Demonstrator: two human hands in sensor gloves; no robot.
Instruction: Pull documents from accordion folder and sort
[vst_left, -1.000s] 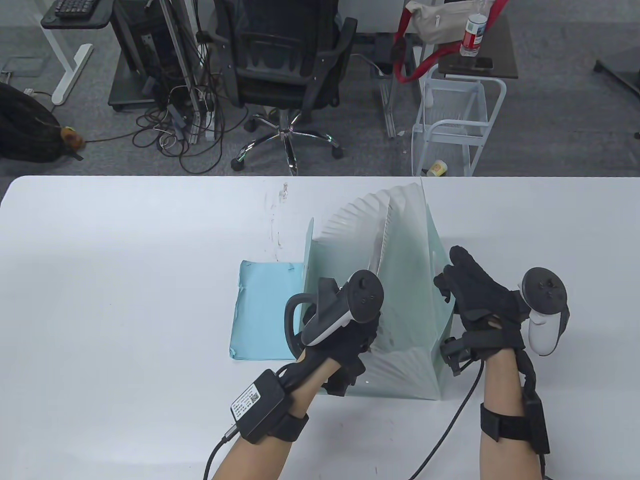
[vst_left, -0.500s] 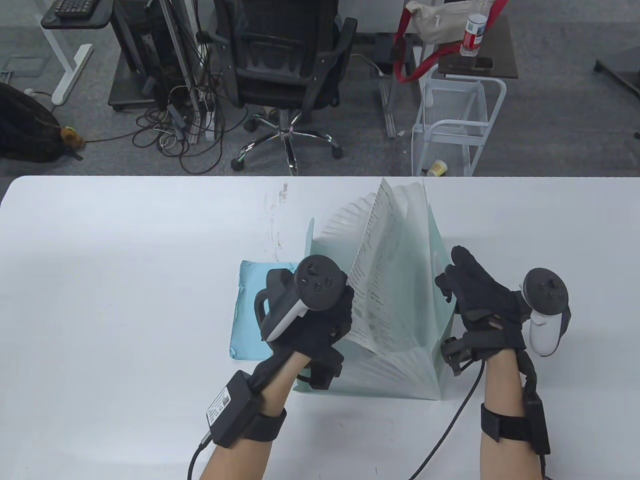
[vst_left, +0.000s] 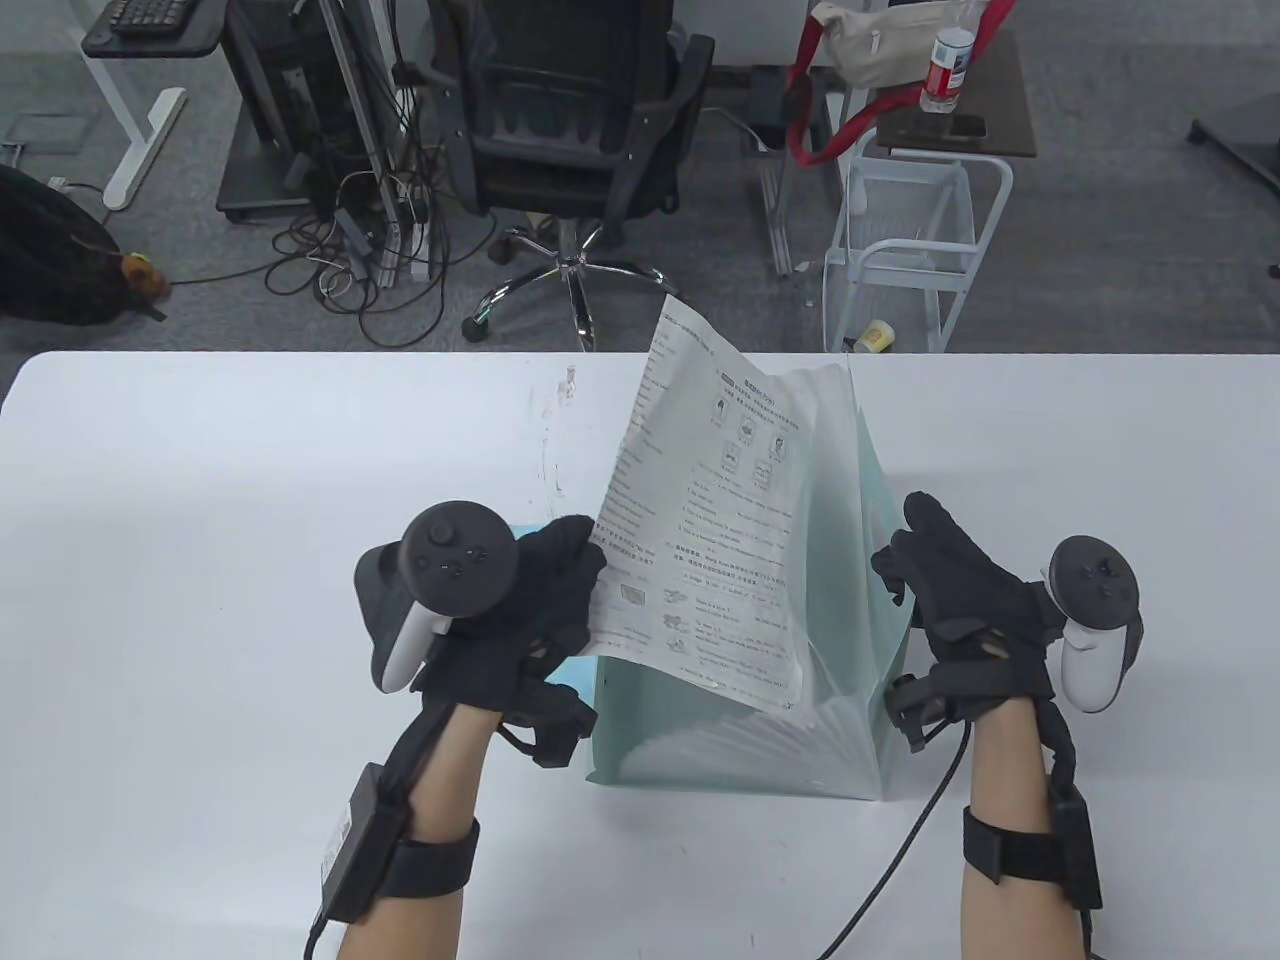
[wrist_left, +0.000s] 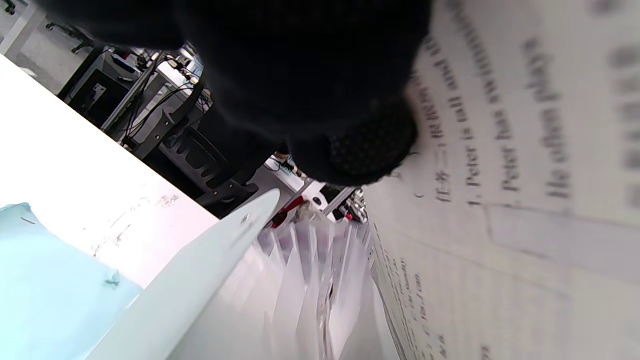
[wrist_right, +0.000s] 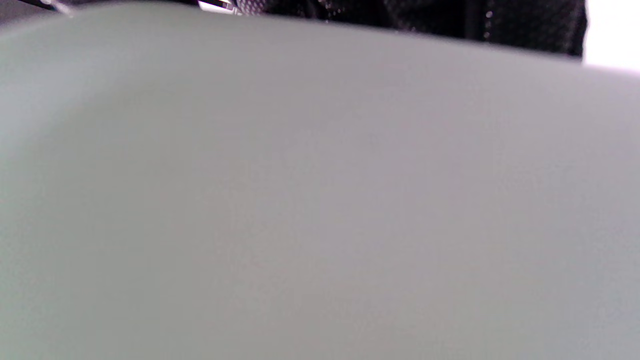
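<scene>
A pale green accordion folder (vst_left: 850, 620) stands open on the white table (vst_left: 200, 560), its pleats fanned out. My left hand (vst_left: 560, 580) grips the left edge of a printed document (vst_left: 700, 500) and holds it up above the folder, mostly out of the pockets. In the left wrist view my left hand's fingertips (wrist_left: 370, 145) press on the document (wrist_left: 525, 200), with the folder's pleats (wrist_left: 310, 280) below. My right hand (vst_left: 940, 590) rests against the folder's right outer wall. The right wrist view is filled by that wall (wrist_right: 320, 200).
A light blue sheet (vst_left: 480, 650) lies flat on the table left of the folder, partly under my left hand. An office chair (vst_left: 570, 130), a white wire cart (vst_left: 910, 250) and cables stand on the floor beyond the table's far edge.
My left hand has moved left and up, drawing the printed document out of the folder's pockets until its face shows. My right hand has stayed on the folder's right wall.
</scene>
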